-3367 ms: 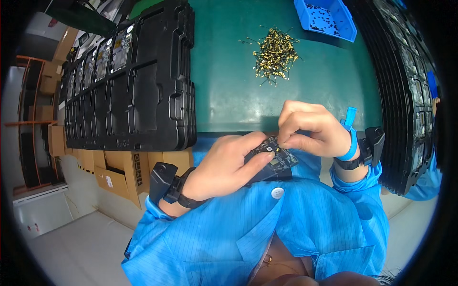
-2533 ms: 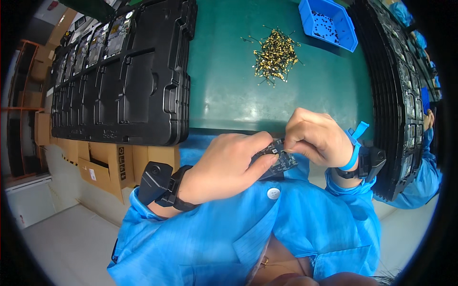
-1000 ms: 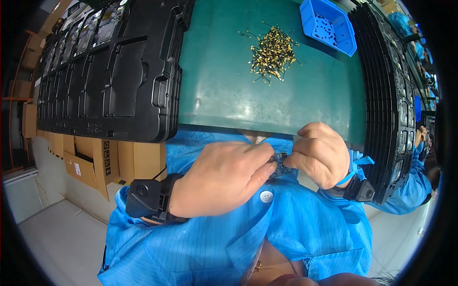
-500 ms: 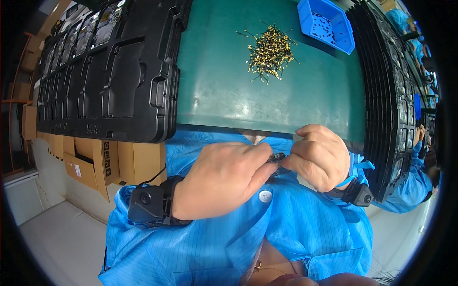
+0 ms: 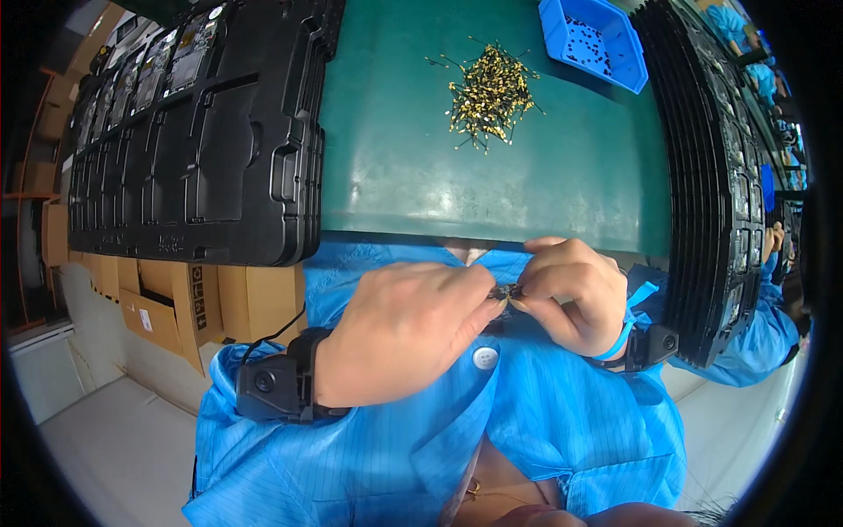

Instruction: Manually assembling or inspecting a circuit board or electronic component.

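Close to my chest, just off the near edge of the green table mat (image 5: 413, 189), both hands meet at a small dark part (image 5: 503, 292) with some shiny spots. My left hand (image 5: 399, 329) grips it between thumb and curled fingers, which hide most of it. Thumb and forefinger of my right hand (image 5: 580, 294) pinch at its right end, the other fingers curled. Its exact kind is too small and covered to tell. Beyond my hands, a pile of short black leads with gold-coloured ends (image 5: 492, 95) lies on the mat.
At the far right stands a blue bin (image 5: 628, 66) with small black pieces inside. Stacked black trays (image 5: 224, 167) flank the mat on the left, some pockets holding circuit boards (image 5: 191, 53). More black trays (image 5: 702, 193) stack up on the right. Cardboard boxes (image 5: 272, 299) sit at lower left.
My right hand has turned slightly and shifted a little left, its thumb and forefinger now at the end of the dark part. My left hand has hardly moved.
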`<state>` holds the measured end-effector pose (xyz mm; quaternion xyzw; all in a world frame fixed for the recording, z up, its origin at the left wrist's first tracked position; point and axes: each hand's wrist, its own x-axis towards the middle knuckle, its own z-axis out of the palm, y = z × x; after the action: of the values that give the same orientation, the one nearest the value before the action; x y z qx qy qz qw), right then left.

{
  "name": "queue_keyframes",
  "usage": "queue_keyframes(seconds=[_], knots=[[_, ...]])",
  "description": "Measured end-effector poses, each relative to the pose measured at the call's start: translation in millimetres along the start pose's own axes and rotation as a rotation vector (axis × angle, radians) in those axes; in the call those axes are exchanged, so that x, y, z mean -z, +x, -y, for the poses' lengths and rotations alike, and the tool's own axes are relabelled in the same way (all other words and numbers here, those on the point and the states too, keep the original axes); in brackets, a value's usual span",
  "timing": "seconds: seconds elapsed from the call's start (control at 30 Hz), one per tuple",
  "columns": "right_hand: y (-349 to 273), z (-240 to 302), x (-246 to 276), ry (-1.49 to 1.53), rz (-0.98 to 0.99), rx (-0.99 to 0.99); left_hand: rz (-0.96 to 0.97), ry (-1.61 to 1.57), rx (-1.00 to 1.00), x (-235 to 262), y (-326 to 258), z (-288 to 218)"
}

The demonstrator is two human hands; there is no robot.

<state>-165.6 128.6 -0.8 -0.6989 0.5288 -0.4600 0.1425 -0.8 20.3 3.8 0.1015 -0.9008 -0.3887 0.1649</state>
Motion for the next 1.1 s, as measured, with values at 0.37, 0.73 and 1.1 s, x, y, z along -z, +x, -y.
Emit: queue_keyframes(seconds=[0.37,0.73,1.1], knots=[[4,9,3,-0.115,0.06,0.008,0.026,-0.054,0.034,3,-1,-3],[4,10,6,-0.163,0.117,0.039,0.004,-0.021,-0.005,0,-2,1],[4,10,6,-0.169,0.102,0.056,-0.015,-0.026,-0.012,1,-2,1]])
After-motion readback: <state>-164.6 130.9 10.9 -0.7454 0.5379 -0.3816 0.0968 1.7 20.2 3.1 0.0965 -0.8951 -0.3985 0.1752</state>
